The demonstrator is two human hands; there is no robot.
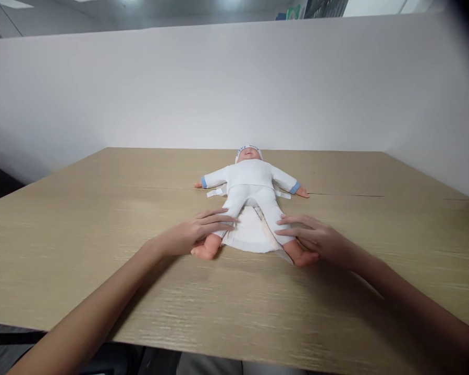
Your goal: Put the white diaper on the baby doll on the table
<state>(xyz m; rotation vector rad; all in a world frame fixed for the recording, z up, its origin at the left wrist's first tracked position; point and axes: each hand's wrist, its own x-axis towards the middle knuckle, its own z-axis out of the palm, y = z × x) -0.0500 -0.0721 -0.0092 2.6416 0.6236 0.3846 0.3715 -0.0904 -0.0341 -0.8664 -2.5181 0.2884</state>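
A baby doll (251,183) in a white suit with blue cuffs and a white cap lies on its back on the wooden table (101,250), head away from me, arms spread. A white diaper (250,235) lies flat under its hips and between its legs. My left hand (193,233) rests on the doll's lower leg beside its bare foot, fingers stretched out. My right hand (316,239) lies on the other lower leg by its bare foot, fingers also extended.
A white partition wall (234,88) rises behind the table's far edge. A seam (344,195) runs across the tabletop behind the doll. The table's near edge is close to my body.
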